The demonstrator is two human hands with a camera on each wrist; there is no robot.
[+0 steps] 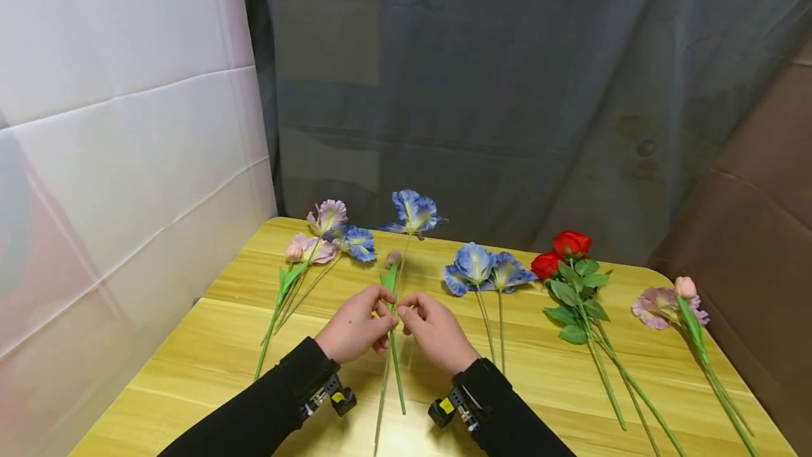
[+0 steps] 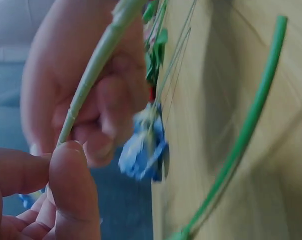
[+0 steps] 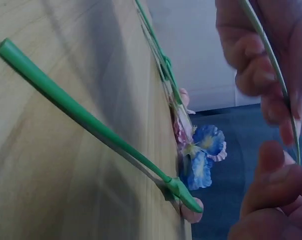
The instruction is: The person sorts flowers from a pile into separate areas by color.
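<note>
Both hands held the blue flower [image 1: 414, 214] by its stem [image 2: 92, 70] above the table [image 1: 190, 379]: the left hand [image 1: 358, 326] pinched it between thumb and finger, and the right hand [image 1: 440, 332] pinched close beside, fingertips nearly meeting. The flower's long axis ran near to far, its head beyond the hands and slightly right, its bare end near and slightly left; neither hand was clearly nearer. Below lay a pink tulip [image 1: 389, 279], bud far, stem end near and a little right, so the two stems crossed in the head view. Two more blue flowers [image 1: 474, 266] lay right.
</note>
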